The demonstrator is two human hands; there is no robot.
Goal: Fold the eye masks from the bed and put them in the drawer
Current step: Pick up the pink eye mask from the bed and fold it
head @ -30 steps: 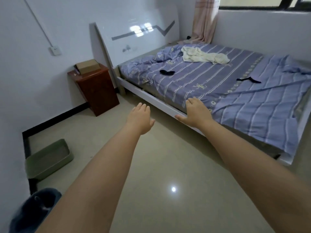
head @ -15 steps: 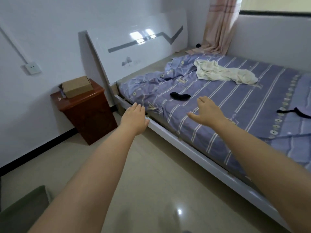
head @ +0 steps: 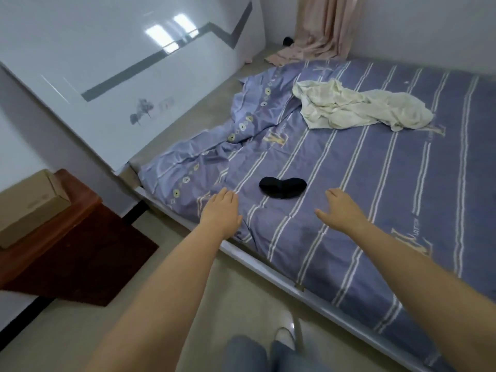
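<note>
A black eye mask (head: 283, 187) lies flat on the purple striped bed sheet (head: 381, 200), close to the bed's near edge. My left hand (head: 221, 210) hovers over the sheet to the left of the mask, fingers apart, holding nothing. My right hand (head: 342, 210) is stretched out just right of the mask, also empty with fingers apart. Neither hand touches the mask. A dark red wooden nightstand (head: 67, 237) stands left of the bed; no drawer front shows from this angle.
A cardboard box (head: 29, 205) rests on the nightstand. A crumpled cream cloth (head: 354, 108) lies further back on the bed. The white headboard (head: 128, 65) leans at the left, a pink curtain (head: 319, 28) hangs at the back. My legs and shoe (head: 284, 336) are on the floor.
I have stepped closer to the bed and looked down. Both hands have moved forward over the sheet to either side of the black eye mask. The second mask at the right has left the view.
</note>
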